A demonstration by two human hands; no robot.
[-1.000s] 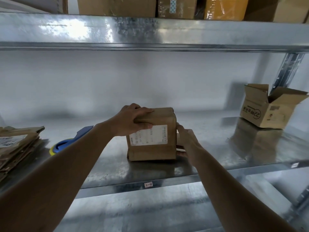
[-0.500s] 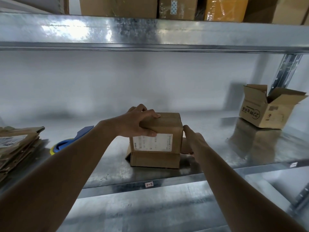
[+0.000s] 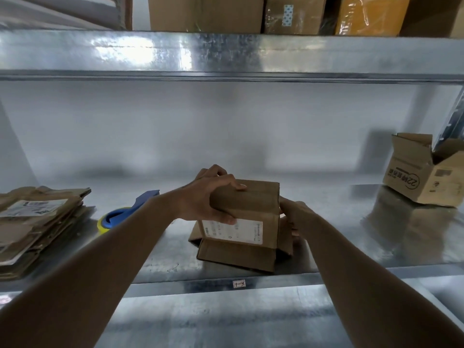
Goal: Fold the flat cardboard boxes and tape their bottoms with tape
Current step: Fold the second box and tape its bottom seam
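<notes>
We're gripping box [image 3: 241,217] top w/ L hand [image 3: 211,197], R hand [image 3: 293,217] holding its right side; box sitting mid-shelf [image 3: 351,242], lower flaps splayed. Looks 1 box [image 3: 426,179] done at right; flat stack [image 3: 37,227] left; tape dispenser [image 3: 125,214] lying untouched

My metal shelf [image 3: 339,237] carries flattened cardboard [image 3: 37,227] at left, a tape dispenser [image 3: 120,217], my box [image 3: 241,227] mid-frame, and an open box [image 3: 424,177] at right.
</notes>
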